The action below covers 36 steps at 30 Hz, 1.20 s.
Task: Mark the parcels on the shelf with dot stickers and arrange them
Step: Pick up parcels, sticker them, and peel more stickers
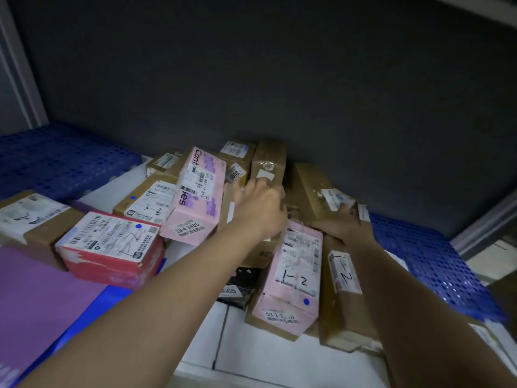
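A heap of parcels lies against the dark back wall. My left hand [261,208] grips the lower end of an upright brown box [270,161]. My right hand [340,226] rests on a long brown box [310,191] lying beside it, its fingers partly hidden behind a pink box [296,273] marked "1-2" that bears a blue dot sticker [306,301]. A red box [112,245] and a brown box [148,203] marked "3-3" also carry blue dots. A tilted pink box [195,197] leans at the centre. No sticker sheet is in view.
Blue perforated pallets [436,259] flank the heap on both sides. A purple flat parcel [36,298] lies at the lower left. A brown box [344,289] marked "1-2" sits right of the pink one. White floor tiles [265,359] show in front.
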{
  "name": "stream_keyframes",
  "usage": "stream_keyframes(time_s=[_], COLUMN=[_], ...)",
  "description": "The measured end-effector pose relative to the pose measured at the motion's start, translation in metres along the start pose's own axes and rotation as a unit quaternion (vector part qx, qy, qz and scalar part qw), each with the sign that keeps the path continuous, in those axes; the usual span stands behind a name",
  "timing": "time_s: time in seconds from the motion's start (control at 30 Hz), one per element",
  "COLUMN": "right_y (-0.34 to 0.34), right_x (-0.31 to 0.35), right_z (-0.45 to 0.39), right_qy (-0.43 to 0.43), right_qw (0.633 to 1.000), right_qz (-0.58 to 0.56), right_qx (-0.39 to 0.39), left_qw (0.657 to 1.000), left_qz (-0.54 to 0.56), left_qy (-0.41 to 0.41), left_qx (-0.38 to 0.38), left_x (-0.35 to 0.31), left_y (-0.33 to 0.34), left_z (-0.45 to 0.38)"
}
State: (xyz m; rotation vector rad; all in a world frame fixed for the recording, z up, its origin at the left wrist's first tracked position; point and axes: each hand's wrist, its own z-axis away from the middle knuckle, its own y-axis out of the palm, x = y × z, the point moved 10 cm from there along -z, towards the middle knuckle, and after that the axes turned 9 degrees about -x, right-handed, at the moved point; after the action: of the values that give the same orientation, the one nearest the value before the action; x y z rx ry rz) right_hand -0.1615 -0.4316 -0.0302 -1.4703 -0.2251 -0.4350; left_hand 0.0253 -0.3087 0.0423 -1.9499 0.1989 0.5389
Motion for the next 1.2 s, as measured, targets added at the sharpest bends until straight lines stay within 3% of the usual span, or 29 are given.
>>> stream_keyframes(time_s=[0.07, 0.3, 0.4, 0.53, 0.67, 0.77, 0.9, 1.0, 1.07, 1.2], right_y=[-0.001, -0.07, -0.098, -0.114, -0.113, -0.102, -0.075, -0.045, -0.046, -0.062], right_x=[-0.002, 0.024, 0.032, 0.032, 0.032, 0.035, 0.03, 0.041, 0.048, 0.054], right_z=[-0.006, 0.018, 0.062, 0.131, 0.198, 0.237, 0.25, 0.267, 0.278, 0.3], right_qy=[-0.001, -0.065, -0.131, -0.227, -0.298, -0.334, -0.209, -0.151, -0.178, -0.257], right_qw=[0.999, 0.976, 0.949, 0.916, 0.897, 0.886, 0.873, 0.835, 0.838, 0.852], right_qz=[-0.031, -0.062, -0.103, -0.146, -0.204, -0.262, -0.439, -0.491, -0.483, -0.451], right_qx=[-0.011, -0.199, -0.269, -0.296, -0.255, -0.189, 0.017, 0.196, 0.184, 0.073], left_qw=[1.0, 0.999, 0.992, 0.959, 0.889, 0.831, 0.788, 0.764, 0.761, 0.76], left_qz=[-0.001, 0.05, 0.122, 0.262, 0.418, 0.508, 0.566, 0.599, 0.601, 0.593], left_qy=[0.008, -0.009, -0.041, -0.105, -0.186, -0.225, -0.239, -0.237, -0.242, -0.264], left_qx=[0.01, -0.009, -0.014, -0.014, 0.029, 0.021, 0.034, 0.036, 0.024, -0.038], left_x=[-0.007, -0.015, -0.022, -0.03, -0.024, -0.011, 0.005, 0.016, 0.026, 0.048], left_y=[0.008, 0.002, -0.012, -0.041, -0.055, -0.067, -0.084, -0.096, -0.104, -0.121], left_z=[0.0, 0.005, 0.013, 0.031, 0.061, 0.09, 0.129, 0.155, 0.167, 0.183])
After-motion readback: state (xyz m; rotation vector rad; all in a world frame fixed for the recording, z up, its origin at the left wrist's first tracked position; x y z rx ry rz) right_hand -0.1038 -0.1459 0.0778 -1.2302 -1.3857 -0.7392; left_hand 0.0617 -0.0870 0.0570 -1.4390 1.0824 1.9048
